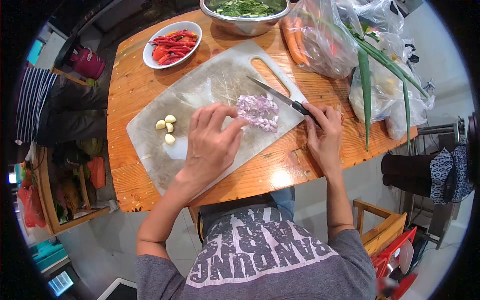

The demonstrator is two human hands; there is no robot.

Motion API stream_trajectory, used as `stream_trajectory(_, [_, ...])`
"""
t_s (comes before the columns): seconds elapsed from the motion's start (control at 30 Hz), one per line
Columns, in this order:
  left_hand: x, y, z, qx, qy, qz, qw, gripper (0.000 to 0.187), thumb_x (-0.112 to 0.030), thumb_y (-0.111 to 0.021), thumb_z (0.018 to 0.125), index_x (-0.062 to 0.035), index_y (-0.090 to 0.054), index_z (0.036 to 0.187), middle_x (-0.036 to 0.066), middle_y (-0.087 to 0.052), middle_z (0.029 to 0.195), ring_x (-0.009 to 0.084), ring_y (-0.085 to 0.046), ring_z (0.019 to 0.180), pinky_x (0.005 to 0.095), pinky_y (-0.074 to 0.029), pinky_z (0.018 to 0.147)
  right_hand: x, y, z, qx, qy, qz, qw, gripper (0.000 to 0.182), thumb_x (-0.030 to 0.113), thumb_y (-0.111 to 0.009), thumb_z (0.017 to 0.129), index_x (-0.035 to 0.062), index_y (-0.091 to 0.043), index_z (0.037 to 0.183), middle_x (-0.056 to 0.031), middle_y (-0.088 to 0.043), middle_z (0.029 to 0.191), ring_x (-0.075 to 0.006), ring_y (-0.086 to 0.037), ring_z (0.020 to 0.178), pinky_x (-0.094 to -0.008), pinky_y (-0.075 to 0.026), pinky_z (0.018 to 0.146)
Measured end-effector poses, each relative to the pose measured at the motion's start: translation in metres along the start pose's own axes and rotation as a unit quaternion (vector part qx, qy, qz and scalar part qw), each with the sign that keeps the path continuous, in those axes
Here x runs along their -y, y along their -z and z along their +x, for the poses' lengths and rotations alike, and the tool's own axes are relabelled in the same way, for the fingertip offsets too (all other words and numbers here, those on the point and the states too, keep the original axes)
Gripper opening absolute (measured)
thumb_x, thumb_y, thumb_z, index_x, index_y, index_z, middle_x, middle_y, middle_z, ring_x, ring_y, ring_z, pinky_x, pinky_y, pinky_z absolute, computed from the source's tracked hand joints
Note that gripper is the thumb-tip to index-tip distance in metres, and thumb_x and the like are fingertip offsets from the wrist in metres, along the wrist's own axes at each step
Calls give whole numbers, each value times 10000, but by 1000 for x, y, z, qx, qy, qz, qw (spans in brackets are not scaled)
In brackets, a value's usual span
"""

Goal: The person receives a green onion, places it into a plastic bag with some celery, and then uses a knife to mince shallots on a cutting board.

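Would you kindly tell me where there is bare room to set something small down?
The table is mostly bare left of the board, nearer than the chilli bowl, and along the near edge between board and right hand. Its far right is crowded with bags, carrots and spring onions.

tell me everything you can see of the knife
The knife has a slim, pointed blade, grey and metallic-looking, and a black handle, largely covered by the right hand that grips it. The blade slants away from the person and toward their left, its tip over the pale cutting board, just beyond the chopped purplish pieces. Whether the blade touches the board can't be told.
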State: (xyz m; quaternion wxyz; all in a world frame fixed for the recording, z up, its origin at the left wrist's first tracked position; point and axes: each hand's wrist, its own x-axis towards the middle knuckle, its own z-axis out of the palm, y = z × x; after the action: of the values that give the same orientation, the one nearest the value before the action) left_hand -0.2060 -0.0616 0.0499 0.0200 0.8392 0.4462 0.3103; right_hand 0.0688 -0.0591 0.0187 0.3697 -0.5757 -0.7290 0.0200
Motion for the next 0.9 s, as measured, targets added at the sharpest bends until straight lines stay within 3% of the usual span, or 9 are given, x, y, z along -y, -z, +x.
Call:
stream_trajectory(0.23, [1, 25, -29, -33, 122, -1, 992, 366, -57, -771, 792, -89, -665, 1141, 105, -609, 1156, 313, -558, 1160, 462, -403, 1013, 12, 4, -4, 46, 8, 46, 998, 336, -25, -705, 841, 86, -745, 1155, -112, -601, 955, -282, -528, 892, -378, -440, 797])
stream_trajectory(0.4, [-10, 23, -64, 18, 131, -21, 991, 501, -200, -855, 748, -91, -625, 1180, 120, -572, 1225, 344, -511, 1241, 510, -362, 1099, 13, 21, 0, 83, 43, 35, 995, 356, -40, -702, 832, 96, -748, 1159, -110, -608, 966, -279, -533, 907, -379, -442, 811])
stream_trajectory(0.53, [-7, 15, -79, 30, 135, -34, 990, 581, -325, -888, 717, -116, -620, 1188, 103, -554, 1247, 350, -472, 1302, 567, -290, 1177, 8, 15, 16, 64, 19, 53, 996, 371, -44, -697, 819, 106, -753, 1155, -99, -619, 960, -278, -537, 910, -381, -435, 814])
stream_trajectory(0.63, [-11, 22, -74, 58, 111, -20, 992, 635, -408, -889, 704, -137, -610, 1207, 98, -532, 1281, 359, -449, 1342, 600, -234, 1206, 0, 10, 27, 72, 65, 13, 995, 363, -39, -698, 817, 105, -753, 1145, -94, -621, 954, -277, -539, 910, -383, -431, 813])
stream_trajectory(0.9, [-8, 16, -84, 42, 130, -2, 991, 674, -434, -897, 678, -168, -611, 1227, 107, -456, 1375, 370, -327, 1452, 629, -206, 1218, -1, 18, 22, 101, 87, 50, 990, 366, -46, -713, 807, 94, -752, 1143, -93, -635, 977, -272, -548, 918, -377, -449, 815])
